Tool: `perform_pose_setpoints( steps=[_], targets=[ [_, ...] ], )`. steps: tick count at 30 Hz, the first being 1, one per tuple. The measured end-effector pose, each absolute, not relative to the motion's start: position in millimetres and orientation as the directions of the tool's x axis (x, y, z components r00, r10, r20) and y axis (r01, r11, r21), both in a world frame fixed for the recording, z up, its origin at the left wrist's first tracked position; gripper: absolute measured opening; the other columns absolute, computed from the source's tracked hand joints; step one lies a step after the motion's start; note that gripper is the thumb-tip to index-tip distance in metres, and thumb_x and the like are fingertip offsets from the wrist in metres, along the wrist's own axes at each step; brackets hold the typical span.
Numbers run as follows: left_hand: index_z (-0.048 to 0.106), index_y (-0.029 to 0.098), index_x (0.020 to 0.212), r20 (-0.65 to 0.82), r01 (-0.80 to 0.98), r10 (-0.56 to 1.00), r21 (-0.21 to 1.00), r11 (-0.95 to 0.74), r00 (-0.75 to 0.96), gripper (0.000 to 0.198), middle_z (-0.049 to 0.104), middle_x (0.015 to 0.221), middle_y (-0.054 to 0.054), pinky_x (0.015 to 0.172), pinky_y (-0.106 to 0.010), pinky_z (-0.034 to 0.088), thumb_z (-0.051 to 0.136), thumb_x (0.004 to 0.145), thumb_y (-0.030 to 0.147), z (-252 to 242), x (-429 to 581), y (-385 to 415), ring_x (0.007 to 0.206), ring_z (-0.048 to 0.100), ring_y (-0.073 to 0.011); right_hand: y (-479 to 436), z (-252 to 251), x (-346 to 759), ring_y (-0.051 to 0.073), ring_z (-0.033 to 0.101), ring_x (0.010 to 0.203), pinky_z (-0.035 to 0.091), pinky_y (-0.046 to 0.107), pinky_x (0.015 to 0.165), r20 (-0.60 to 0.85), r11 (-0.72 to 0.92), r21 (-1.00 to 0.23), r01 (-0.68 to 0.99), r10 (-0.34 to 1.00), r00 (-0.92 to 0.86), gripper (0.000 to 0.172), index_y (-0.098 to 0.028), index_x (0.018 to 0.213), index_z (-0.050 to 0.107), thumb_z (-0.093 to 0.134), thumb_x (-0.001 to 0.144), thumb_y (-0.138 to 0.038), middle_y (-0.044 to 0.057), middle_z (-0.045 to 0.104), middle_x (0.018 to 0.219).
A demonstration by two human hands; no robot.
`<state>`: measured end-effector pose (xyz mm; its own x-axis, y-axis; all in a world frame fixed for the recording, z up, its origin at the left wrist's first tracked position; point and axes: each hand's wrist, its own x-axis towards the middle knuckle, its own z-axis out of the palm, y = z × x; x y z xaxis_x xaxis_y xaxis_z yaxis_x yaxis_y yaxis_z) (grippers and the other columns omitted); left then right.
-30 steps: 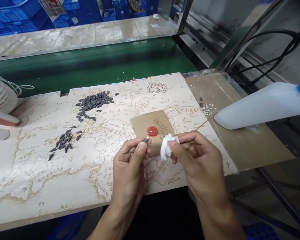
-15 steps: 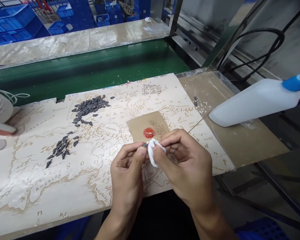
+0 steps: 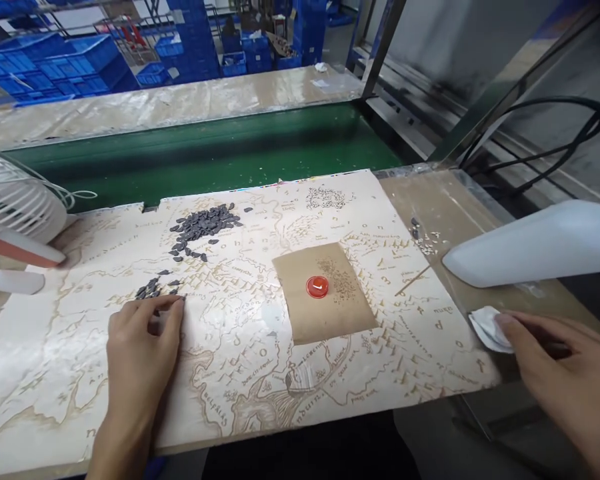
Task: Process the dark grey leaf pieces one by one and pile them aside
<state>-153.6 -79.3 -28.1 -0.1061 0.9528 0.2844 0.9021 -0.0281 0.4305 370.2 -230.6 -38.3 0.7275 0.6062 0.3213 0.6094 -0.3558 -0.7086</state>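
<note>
Two hands work well apart over a map-printed sheet [image 3: 260,407]. On the left hand [image 3: 140,350], the fingers [image 3: 167,308] curl together just beside a small cluster of dark seeds [image 3: 153,289]; any pinched seed cannot be told. On the right hand [image 3: 555,373], the fingers [image 3: 513,327] close on a white tissue [image 3: 486,329] at the sheet's edge, below a white plastic bottle [image 3: 530,243].

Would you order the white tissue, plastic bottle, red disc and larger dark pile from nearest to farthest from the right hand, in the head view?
1. White tissue, under the right hand
2. White plastic bottle, ahead
3. Red disc, on brown paper, centre
4. Larger dark pile, far left
</note>
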Motion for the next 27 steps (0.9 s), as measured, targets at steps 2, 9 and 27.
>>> perform_pose_setpoints(
  steps=[2,9,27],
  targets=[
    [0.079,0.026,0.108,0.335,0.932,0.938,0.361,-0.04,-0.09,0.029,0.073,0.109,-0.014,0.111,-0.062,0.052,0.062,0.106,0.049,-27,-160,-78,0.113,0.066,-0.0427,-226,-27,364,0.036,0.063,0.071,0.044,0.06,0.072,0.36,-0.434,-0.586,0.685,0.618,0.699,0.006,-0.046,0.093,0.087,0.083,0.088,-0.046,0.015,0.081,0.099],
    [0.077,0.028,0.122,0.257,0.953,0.96,0.3,0.034,-0.115,0.03,0.074,0.11,-0.011,0.096,-0.06,0.059,0.068,0.1,0.045,-17,-167,-42,0.106,0.071,-0.0429,-156,18,285,0.028,0.072,0.08,0.054,0.049,0.076,0.386,-0.099,-0.689,0.718,0.788,0.479,0.014,-0.035,0.112,0.087,0.077,0.103,-0.039,0.01,0.084,0.105],
    [0.08,0.018,0.121,0.321,0.918,0.934,0.304,-0.256,0.154,0.034,0.073,0.125,-0.022,0.114,-0.062,0.049,0.049,0.111,0.027,-20,-71,54,0.125,0.059,-0.0456,62,-16,278,0.025,0.072,0.099,0.056,0.036,0.099,0.179,-0.008,-0.57,0.821,0.975,0.133,0.014,-0.018,0.097,0.088,0.073,0.095,-0.016,0.011,0.08,0.105]
  ],
)
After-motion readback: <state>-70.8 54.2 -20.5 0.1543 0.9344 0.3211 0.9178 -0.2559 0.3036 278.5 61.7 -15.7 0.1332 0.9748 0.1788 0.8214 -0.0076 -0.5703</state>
